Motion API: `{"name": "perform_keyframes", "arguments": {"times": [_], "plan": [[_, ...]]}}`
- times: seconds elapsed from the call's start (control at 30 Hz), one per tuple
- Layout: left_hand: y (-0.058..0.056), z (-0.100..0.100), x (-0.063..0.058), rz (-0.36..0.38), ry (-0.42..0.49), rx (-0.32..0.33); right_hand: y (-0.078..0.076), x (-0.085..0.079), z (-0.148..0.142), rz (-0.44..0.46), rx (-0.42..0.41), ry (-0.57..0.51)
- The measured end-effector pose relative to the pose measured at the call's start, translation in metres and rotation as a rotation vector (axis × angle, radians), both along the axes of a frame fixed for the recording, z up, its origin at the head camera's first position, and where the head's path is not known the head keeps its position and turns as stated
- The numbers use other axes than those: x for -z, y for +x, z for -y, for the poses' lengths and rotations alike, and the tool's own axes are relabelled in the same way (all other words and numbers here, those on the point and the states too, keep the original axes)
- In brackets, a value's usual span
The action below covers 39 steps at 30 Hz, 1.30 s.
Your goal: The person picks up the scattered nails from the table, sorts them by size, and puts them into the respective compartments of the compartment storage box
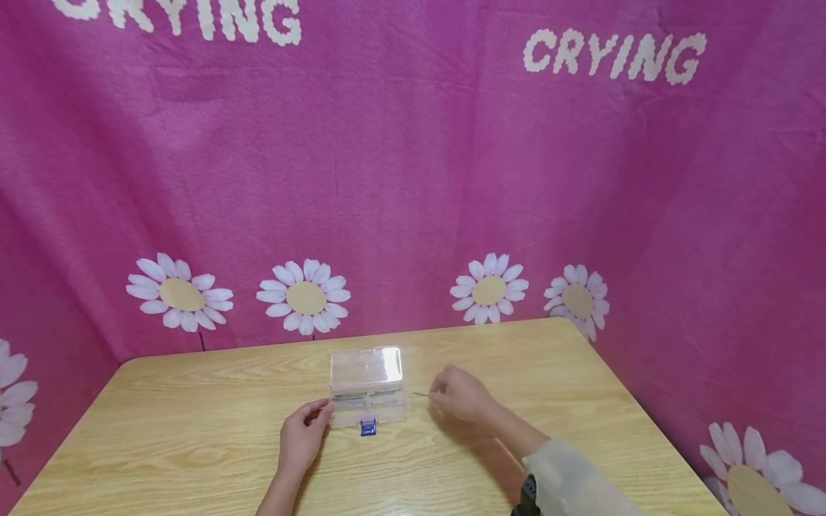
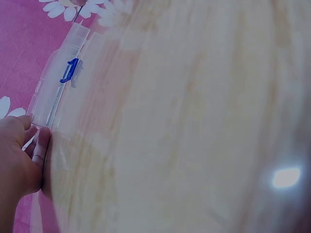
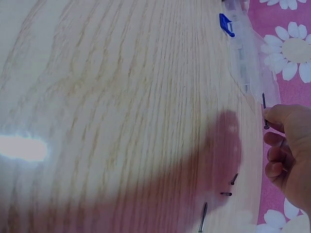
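- On the smooth, wood-grained table [image 1: 193, 430]: clear, rectangular plastic box [image 1: 348, 418], lid raised, blue latch [image 1: 368, 428] at front, slim metal pieces inside.
- Left hand [image 1: 302, 436]: fingers and thumb gripping the box's left end.
- Right hand [image 1: 461, 393]: just beside box, apart from it, pinching slim, dark, pointed nail [image 3: 264, 103].
- Three loose nails [image 3: 203, 218] on table, right side.

Items [image 1: 350, 397] in box [image 1: 361, 369] too small to count; top-left lettering [image 1: 205, 20] cropped.
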State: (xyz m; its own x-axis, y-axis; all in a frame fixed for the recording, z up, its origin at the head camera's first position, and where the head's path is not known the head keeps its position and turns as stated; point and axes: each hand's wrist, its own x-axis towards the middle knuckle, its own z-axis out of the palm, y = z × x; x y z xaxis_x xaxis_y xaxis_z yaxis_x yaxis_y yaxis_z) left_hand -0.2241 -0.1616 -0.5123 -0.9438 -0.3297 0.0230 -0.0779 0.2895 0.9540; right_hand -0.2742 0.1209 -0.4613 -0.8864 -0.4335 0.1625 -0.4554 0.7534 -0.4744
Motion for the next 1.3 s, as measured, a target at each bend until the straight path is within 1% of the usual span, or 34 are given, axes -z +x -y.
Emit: {"name": "perform_keyframes", "arguments": {"times": [0.1, 0.2, 0.37, 0.53, 0.67, 0.77, 0.9, 1.2, 1.3], "plan": [[0.000, 0.000, 0.000, 0.005, 0.010, 0.001, -0.003, 0.002, 0.002, -0.008, -0.002, 0.023], [0.000, 0.000, 0.000, 0.004, 0.009, 0.001, -0.004, 0.002, 0.005, 0.004, 0.005, 0.024], [0.001, 0.000, -0.001, 0.001, 0.002, 0.004, -0.004, -0.002, 0.009, 0.011, -0.001, 0.010], [0.000, 0.000, 0.000, 0.000, -0.003, 0.003, -0.005, -0.005, 0.015, 0.022, 0.011, 0.018], [0.000, -0.001, 0.000, 0.003, -0.005, 0.001, -0.006, -0.006, 0.020, 0.035, 0.002, 0.019], [-0.001, -0.001, 0.001, 0.000, -0.003, 0.002, -0.006, -0.008, 0.023, 0.036, -0.002, 0.038], [-0.001, -0.001, 0.000, -0.003, -0.001, 0.001, -0.008, -0.010, 0.030, 0.016, -0.010, 0.076], [0.000, 0.000, -0.001, 0.005, -0.011, 0.001, -0.013, -0.009, 0.043, 0.017, -0.050, 0.054], [0.000, 0.000, -0.001, 0.008, -0.010, 0.000, -0.012, -0.009, 0.047, 0.042, -0.056, 0.041]]}}
